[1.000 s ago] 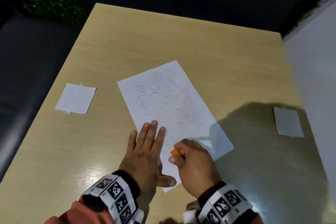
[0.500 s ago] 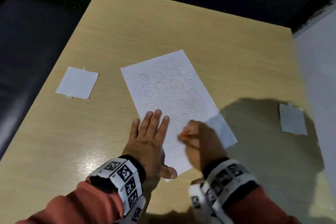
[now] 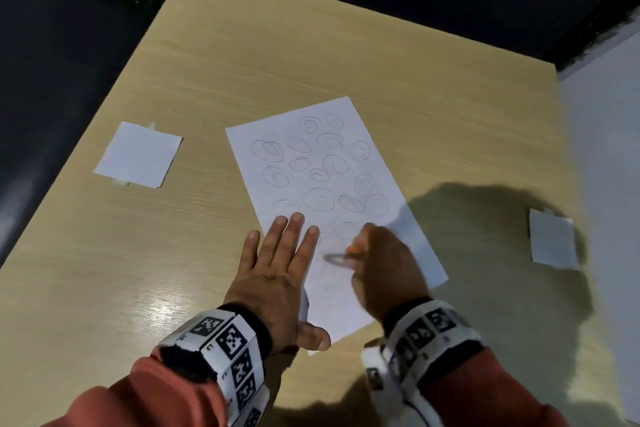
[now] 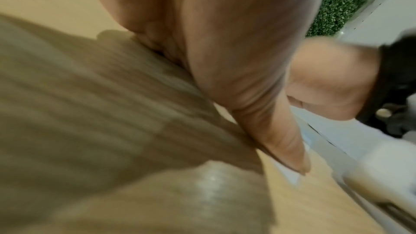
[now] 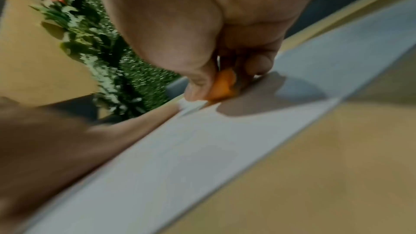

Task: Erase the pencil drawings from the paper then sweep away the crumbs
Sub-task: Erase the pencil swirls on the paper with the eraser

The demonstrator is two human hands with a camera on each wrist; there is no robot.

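Note:
A white sheet of paper [image 3: 322, 163] with several pencil loops lies slanted on the wooden table [image 3: 311, 45]. My left hand [image 3: 280, 263] lies flat with straight fingers across the sheet's near left edge, thumb spread at the bottom corner. My right hand [image 3: 381, 263] pinches a small orange eraser [image 5: 221, 85] and presses it on the paper's lower part [image 5: 202, 140]; in the head view it is motion-blurred and only an orange sliver of the eraser [image 3: 351, 251] shows. The loops near the bottom of the sheet look faint.
A small white paper square [image 3: 138, 154] is taped at the table's left, another paper square [image 3: 552, 241] at the right, in shadow. A white wall [image 3: 609, 184] borders the right side. Dark seating and green foliage [image 5: 101, 51] lie beyond the far edge.
My right hand has slid with the eraser from the sheet's bottom edge farther up the sheet, rubbing. The left hand has stayed flat on the sheet. The camera view shifted slightly.

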